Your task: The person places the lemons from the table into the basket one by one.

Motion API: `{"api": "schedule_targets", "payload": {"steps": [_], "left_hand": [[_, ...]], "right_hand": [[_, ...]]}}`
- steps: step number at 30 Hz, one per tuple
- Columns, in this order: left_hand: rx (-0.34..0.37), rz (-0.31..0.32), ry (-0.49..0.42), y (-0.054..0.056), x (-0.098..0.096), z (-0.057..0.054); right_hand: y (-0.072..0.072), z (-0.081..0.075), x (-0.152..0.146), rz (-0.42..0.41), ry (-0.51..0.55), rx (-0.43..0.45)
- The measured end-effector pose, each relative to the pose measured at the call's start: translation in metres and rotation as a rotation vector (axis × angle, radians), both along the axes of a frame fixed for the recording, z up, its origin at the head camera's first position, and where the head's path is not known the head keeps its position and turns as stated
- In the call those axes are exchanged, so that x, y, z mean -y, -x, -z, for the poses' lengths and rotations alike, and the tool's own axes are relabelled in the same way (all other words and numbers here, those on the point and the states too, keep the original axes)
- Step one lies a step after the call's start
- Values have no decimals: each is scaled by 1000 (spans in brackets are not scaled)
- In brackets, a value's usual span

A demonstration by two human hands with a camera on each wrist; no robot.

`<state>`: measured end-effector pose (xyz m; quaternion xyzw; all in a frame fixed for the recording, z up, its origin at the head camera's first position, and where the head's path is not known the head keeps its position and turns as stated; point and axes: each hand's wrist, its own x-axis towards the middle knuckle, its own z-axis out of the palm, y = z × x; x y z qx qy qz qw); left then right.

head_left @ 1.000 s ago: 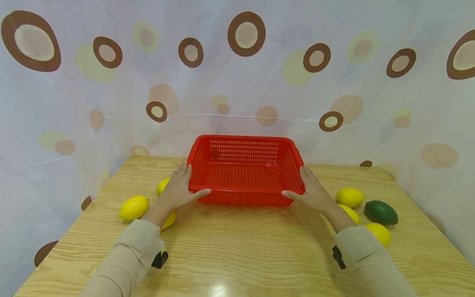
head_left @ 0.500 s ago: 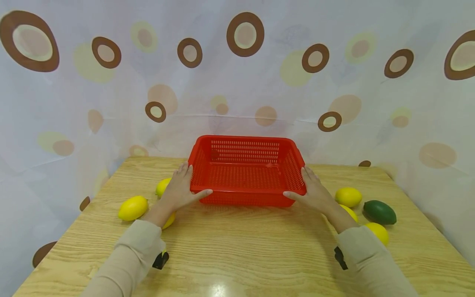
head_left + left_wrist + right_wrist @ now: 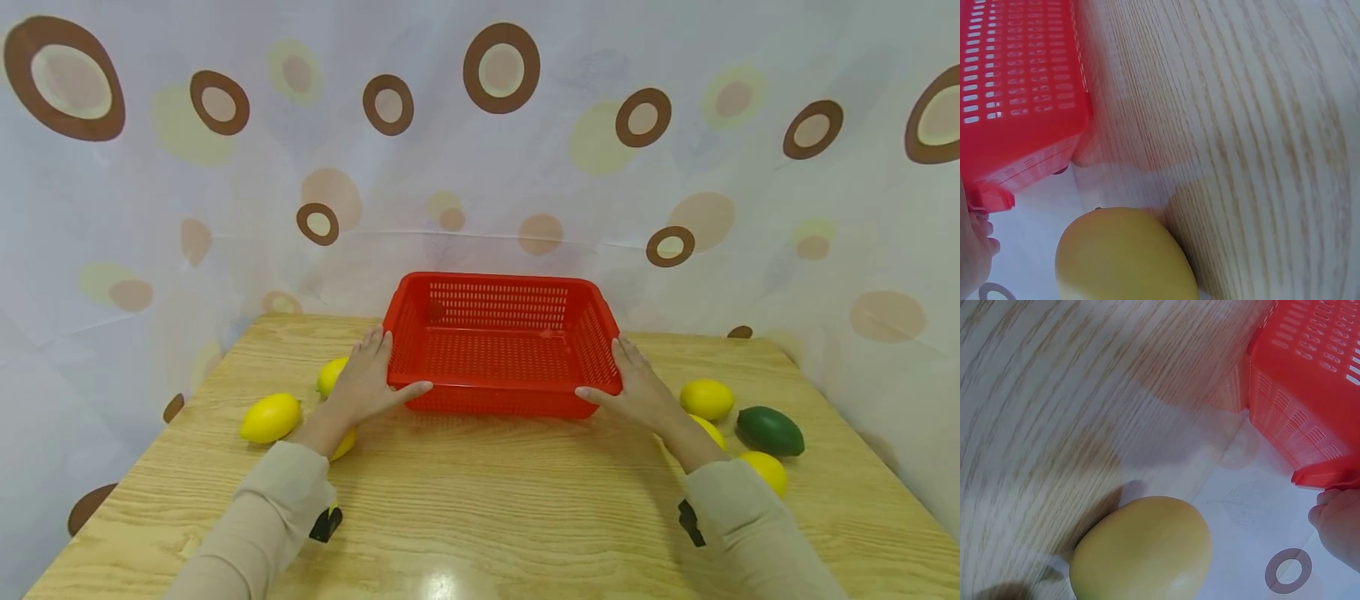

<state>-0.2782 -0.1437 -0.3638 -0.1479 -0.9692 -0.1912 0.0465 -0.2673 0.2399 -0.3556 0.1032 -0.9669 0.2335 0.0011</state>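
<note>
A red plastic basket (image 3: pixel 495 400) with slotted walls stands upright at the back of the wooden table, with nothing seen inside. My left hand (image 3: pixel 365 385) grips its near left corner, thumb over the front rim and fingers along the left side. At the near right corner, my right hand (image 3: pixel 633 390) holds it the same way. Fingertips (image 3: pixel 988 237) curl under the rim in the left wrist view. The right wrist view shows fingers (image 3: pixel 1335 515) beneath the rim too. Yellow lemons (image 3: pixel 271 418) lie beside and partly behind the left forearm.
More lemons (image 3: pixel 707 399) and a dark green oval fruit (image 3: pixel 770 431) lie right of the right forearm. A patterned cloth (image 3: pixel 480 192) hangs right behind the table (image 3: pixel 487 508). Close to the wrist cameras are single yellow fruits (image 3: pixel 1124 256).
The basket and both hands have shifted very slightly right against the lemons. The grip looks the same, and the fruit has not moved.
</note>
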Motion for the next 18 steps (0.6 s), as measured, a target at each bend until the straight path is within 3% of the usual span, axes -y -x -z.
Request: {"api": "schedule_targets", "payload": {"steps": [18], "left_hand": [[0, -2, -8, 1, 1, 2]], "right_hand": [[-2, -1, 0, -1, -4, 3]]}}
